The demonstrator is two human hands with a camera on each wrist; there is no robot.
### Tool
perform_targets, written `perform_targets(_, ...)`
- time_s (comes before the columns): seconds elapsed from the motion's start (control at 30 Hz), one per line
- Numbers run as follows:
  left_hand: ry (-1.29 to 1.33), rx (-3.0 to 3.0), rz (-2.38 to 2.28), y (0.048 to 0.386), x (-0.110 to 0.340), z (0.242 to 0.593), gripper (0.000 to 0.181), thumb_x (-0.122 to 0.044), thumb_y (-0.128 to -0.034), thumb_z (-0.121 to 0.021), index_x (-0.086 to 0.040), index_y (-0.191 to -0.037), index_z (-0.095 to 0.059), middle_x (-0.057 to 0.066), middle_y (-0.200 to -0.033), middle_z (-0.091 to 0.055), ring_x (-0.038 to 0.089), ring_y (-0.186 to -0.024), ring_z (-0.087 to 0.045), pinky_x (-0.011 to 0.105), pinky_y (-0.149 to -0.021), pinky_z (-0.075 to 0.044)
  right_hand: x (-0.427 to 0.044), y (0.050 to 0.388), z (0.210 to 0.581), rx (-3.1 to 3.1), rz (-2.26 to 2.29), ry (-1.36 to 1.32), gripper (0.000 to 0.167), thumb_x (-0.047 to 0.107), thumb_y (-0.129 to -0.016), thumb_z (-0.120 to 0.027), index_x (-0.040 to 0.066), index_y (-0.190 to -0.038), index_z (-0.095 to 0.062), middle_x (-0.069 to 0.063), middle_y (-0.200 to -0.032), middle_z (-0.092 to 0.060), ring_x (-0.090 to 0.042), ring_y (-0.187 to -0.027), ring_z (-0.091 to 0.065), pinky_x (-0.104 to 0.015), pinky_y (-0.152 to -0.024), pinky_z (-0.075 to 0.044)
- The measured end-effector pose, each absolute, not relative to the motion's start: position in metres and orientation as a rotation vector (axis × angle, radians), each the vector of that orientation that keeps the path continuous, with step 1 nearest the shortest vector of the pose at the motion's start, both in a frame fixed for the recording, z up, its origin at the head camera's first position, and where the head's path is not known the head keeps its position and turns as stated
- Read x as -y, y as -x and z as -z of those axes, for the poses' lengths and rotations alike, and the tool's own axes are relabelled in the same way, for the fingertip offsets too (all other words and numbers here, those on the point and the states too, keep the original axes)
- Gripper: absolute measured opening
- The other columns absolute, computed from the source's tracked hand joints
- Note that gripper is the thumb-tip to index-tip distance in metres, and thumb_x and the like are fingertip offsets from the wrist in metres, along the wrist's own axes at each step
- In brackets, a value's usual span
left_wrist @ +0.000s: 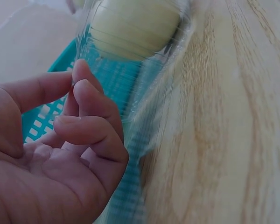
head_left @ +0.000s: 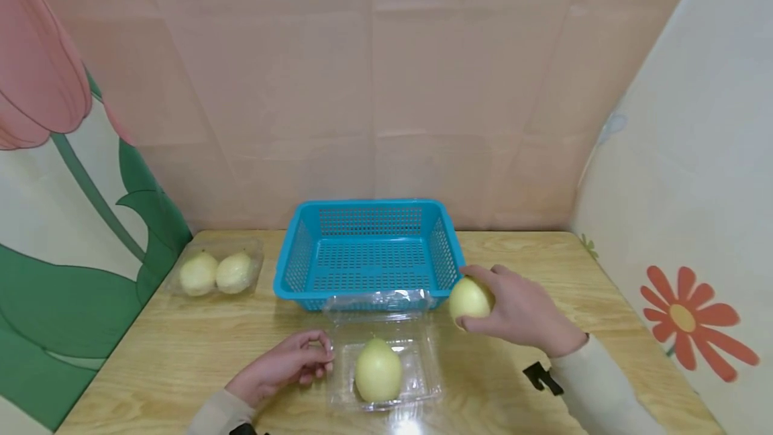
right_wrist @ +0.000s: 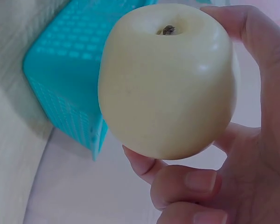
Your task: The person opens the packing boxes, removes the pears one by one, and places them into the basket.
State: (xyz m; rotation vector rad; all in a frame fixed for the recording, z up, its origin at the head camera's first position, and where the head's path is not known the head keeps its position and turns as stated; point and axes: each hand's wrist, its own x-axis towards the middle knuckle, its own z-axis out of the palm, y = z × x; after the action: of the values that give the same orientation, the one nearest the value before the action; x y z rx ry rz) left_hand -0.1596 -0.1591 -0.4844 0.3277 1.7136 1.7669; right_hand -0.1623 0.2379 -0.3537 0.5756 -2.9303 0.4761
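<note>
My right hand [head_left: 524,309] grips a pale yellow pear [head_left: 468,303] above the table, just off the basket's front right corner. In the right wrist view, thumb and fingers hold this pear [right_wrist: 165,88] around its sides, its brown-specked end facing the camera. A clear plastic clamshell box [head_left: 423,371] lies with its lid raised towards the basket. One pear [head_left: 378,371] sits inside it, stem end away from me. At the box's left edge my left hand [head_left: 284,362] pinches the thin plastic between thumb and forefinger, the other fingers curled loosely.
A blue slotted basket [head_left: 370,247] stands behind the box, holding nothing. To the left on the wooden table [head_left: 199,348] is another clear box [head_left: 256,254] with two pears [head_left: 216,274]. A pink backdrop [head_left: 374,86] rises behind the table, and flowered cloths flank it.
</note>
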Motion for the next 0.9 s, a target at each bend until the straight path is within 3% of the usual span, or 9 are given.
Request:
perform_targets(0.37,-0.367,-1.708,-1.768,0.162,0.160,0.480,0.006,-0.012,-0.0965,-0.060,-0.011,-0.095,-0.054,-0.001,-0.083,-0.066,0.006,-0.067,-0.052,0.017,-0.052,-0.039,-0.228,0.206,0.327,2.931,-0.522,-0.603,0.087,0.054,-0.072,-0.081,0.013,-0.141,-0.048,-0.003,-0.092,-0.064,-0.017,-0.073,-0.057,-0.030,-0.049,-0.043)
perform_targets(0.6,-0.383,-1.709,-1.768,0.162,0.159,0.478,0.007,-0.012,-0.0969,-0.059,-0.010,-0.095,-0.053,-0.001,-0.083,-0.065,0.007,-0.066,-0.052,0.017,-0.051,-0.039,-0.217,0.237,0.320,2.927,-0.627,-0.585,0.090,0.050,-0.072,-0.083,0.006,-0.138,-0.041,-0.013,-0.126,-0.063,-0.023,-0.083,-0.063,-0.033,-0.060,-0.048)
perform_targets(0.8,-0.391,-1.716,-1.759,0.161,0.160,0.481,0.005,-0.010,-0.0968,-0.058,-0.013,-0.095,-0.054,-0.002,-0.084,-0.066,0.006,-0.066,-0.052,0.017,-0.051,-0.039,-0.207,0.260,0.320,2.984,-0.577,-0.556,0.088,0.052,-0.071,-0.082,0.000,-0.132,-0.045,-0.011,-0.098,-0.067,-0.021,-0.068,-0.058,-0.032,-0.057,-0.047)
perform_targets(0.9,-0.392,-1.711,-1.755,0.160,0.160,0.483,0.006,-0.009,-0.0972,-0.056,-0.014,-0.095,-0.054,-0.002,-0.085,-0.066,0.006,-0.066,-0.053,0.016,-0.052,-0.039,-0.201,0.271,0.321,3.006,-0.544,-0.574,0.085,0.051,-0.072,-0.082,-0.001,-0.130,-0.048,-0.013,-0.100,-0.068,-0.023,-0.073,-0.059,-0.034,-0.061,-0.048)
